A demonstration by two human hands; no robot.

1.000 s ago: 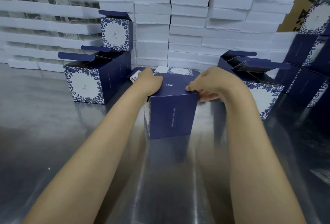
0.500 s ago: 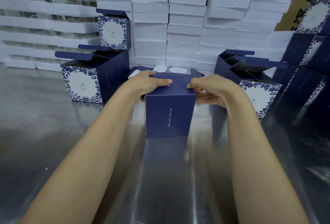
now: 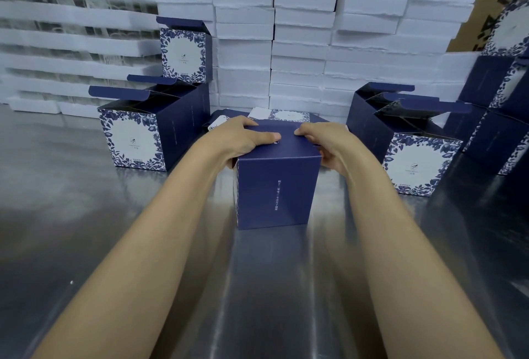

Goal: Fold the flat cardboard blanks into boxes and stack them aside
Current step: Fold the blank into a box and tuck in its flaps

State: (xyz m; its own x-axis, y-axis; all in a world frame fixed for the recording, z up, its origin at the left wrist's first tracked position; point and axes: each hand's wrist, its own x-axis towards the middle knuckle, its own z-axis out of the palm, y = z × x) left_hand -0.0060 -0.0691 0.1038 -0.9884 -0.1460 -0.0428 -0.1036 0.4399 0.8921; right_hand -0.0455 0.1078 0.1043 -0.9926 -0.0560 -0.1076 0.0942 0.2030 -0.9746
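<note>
Our left grip (image 3: 243,141) is curled over the left top edge of the navy blue cardboard box (image 3: 276,189), thumb laid flat along its closed top flap. Our right grip (image 3: 326,144) curls round the right top edge, thumb tip on the same flap, and the two thumbs nearly meet. The box stands upright at the middle of the shiny steel table (image 3: 71,215), its plain side with a line of white print facing us. Just behind it lie flat navy-and-white floral cardboard blanks (image 3: 289,115). An open floral-fronted box (image 3: 137,135) stands to the left with its flaps up and a gap of table between. Another open floral box (image 3: 412,158) stands closer on the right, near our wrist, and a stack of navy boxes (image 3: 503,118) lines the right edge. White foam slabs (image 3: 300,43) wall the far side.
</note>
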